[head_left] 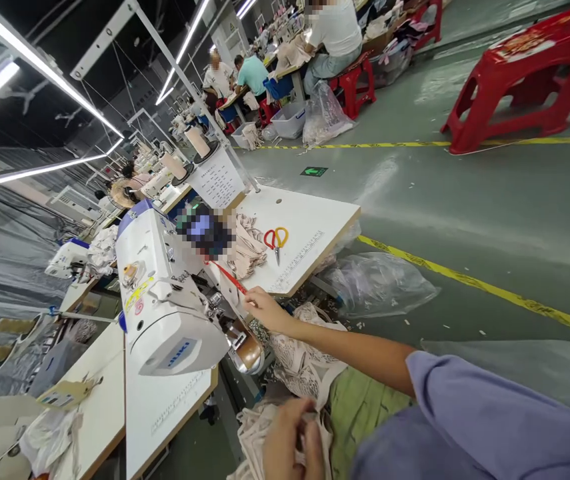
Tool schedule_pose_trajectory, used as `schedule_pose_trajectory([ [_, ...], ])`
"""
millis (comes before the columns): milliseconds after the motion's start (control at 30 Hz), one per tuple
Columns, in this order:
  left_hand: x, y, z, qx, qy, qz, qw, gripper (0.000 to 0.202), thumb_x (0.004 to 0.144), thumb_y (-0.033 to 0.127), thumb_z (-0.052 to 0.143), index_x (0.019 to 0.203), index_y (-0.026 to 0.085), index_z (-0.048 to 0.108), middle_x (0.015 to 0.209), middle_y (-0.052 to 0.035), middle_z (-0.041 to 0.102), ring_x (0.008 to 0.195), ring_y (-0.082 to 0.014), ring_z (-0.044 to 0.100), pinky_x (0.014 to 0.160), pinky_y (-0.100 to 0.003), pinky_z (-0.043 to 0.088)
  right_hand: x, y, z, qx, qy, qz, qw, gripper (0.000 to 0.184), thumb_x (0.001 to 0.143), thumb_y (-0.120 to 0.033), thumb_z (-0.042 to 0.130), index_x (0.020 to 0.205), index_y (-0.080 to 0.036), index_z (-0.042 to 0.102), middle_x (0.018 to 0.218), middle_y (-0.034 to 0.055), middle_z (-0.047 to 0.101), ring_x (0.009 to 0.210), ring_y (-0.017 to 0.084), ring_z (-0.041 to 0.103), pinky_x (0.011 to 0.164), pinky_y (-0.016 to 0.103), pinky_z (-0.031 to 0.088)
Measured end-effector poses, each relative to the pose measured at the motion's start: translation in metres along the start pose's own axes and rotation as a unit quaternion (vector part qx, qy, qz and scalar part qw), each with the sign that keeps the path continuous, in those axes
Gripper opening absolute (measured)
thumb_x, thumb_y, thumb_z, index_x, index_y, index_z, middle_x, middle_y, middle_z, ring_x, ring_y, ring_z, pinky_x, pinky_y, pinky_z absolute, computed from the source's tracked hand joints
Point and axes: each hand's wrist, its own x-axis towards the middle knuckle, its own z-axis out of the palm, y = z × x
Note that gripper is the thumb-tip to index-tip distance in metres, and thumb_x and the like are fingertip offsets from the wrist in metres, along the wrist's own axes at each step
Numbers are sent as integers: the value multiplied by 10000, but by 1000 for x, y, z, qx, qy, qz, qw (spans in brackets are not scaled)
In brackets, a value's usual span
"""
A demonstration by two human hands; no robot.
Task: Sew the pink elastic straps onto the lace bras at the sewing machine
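My right hand point(265, 308) reaches out on a bare forearm from a lilac sleeve to the near edge of the white sewing table point(315, 220). Its fingers are curled at the end of a thin red strip point(227, 277) that runs toward the white sewing machine point(162, 300). My left hand point(289, 443) is low in the view, its fingers closed on beige fabric point(257, 433) in my lap. More beige lace pieces point(247, 247) lie on the table beside red and yellow scissors point(275, 239).
A clear plastic bag point(377, 283) lies on the green floor under the table edge. A red plastic stool point(525, 73) stands beyond a yellow floor line. Other people sit at sewing stations farther along the row point(332, 37). A printed sheet point(217, 179) stands behind the table.
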Motion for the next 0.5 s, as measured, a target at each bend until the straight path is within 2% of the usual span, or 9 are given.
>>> schedule_pose_trajectory([
  [33, 19, 7, -10, 57, 33, 63, 996, 299, 940, 205, 474, 1180, 216, 653, 1136, -121, 720, 1008, -209, 690, 852, -308, 563, -4, 7, -6, 6, -17, 8, 1000, 177, 931, -274, 558, 810, -152, 597, 948, 64, 545, 995, 210, 516, 970, 402, 396],
  [100, 54, 15, -29, 213, 46, 180, 959, 434, 905, 92, 499, 1320, 202, 568, 1362, -164, 601, 1202, -251, 611, 908, -351, 548, -21, 17, -30, 20, -78, 20, 997, 236, 874, -341, 656, 742, -153, 602, 829, 28, 561, 878, 185, 542, 881, 351, 440],
  [167, 79, 11, -45, 375, -18, 219, 901, 539, 862, 28, 500, 1373, 197, 525, 1417, -168, 557, 1108, -259, 653, 796, -343, 570, -45, 25, -61, 87, -181, 67, 977, 283, 772, -364, 772, 695, -142, 613, 756, 7, 571, 770, 156, 551, 776, 298, 462],
  [200, 85, 6, -54, 420, -53, 252, 870, 518, 834, 9, 501, 1316, 187, 570, 1324, -148, 632, 974, -242, 690, 711, -324, 568, -54, 30, -77, 150, -236, 114, 953, 293, 729, -354, 813, 695, -131, 625, 744, 7, 582, 740, 146, 554, 737, 280, 462],
  [267, 87, -11, -70, 454, -89, 311, 830, 387, 822, 24, 523, 1156, 172, 650, 1012, -95, 743, 752, -210, 685, 619, -307, 537, -65, 43, -97, 251, -268, 200, 908, 315, 689, -341, 849, 695, -109, 635, 701, 3, 583, 670, 122, 543, 659, 249, 454],
  [300, 83, -20, -78, 459, -94, 325, 822, 340, 832, 49, 538, 1132, 158, 654, 916, -89, 739, 705, -208, 667, 599, -311, 520, -64, 52, -99, 285, -246, 232, 897, 321, 693, -337, 850, 688, -104, 629, 673, -3, 574, 634, 109, 531, 626, 237, 449],
  [367, 75, -34, -91, 454, -95, 354, 812, 333, 848, 60, 538, 1155, 149, 633, 924, -96, 734, 765, -219, 674, 654, -327, 515, -51, 71, -89, 316, -151, 261, 899, 324, 759, -345, 808, 677, -109, 601, 628, -18, 549, 573, 90, 508, 575, 223, 447],
  [433, 68, -40, -95, 440, -48, 351, 825, 299, 847, 83, 613, 1136, 155, 627, 900, -85, 735, 779, -207, 674, 700, -321, 499, -26, 92, -68, 358, -52, 280, 889, 284, 878, -345, 700, 755, -107, 607, 687, 11, 594, 615, 109, 563, 601, 246, 494],
  [500, 67, -38, -92, 432, 12, 329, 839, 292, 800, 122, 722, 1078, 157, 639, 853, -71, 738, 745, -197, 668, 708, -312, 486, 2, 110, -51, 410, 43, 301, 860, 242, 955, -350, 603, 956, -109, 626, 861, 31, 645, 722, 124, 622, 666, 282, 549],
])
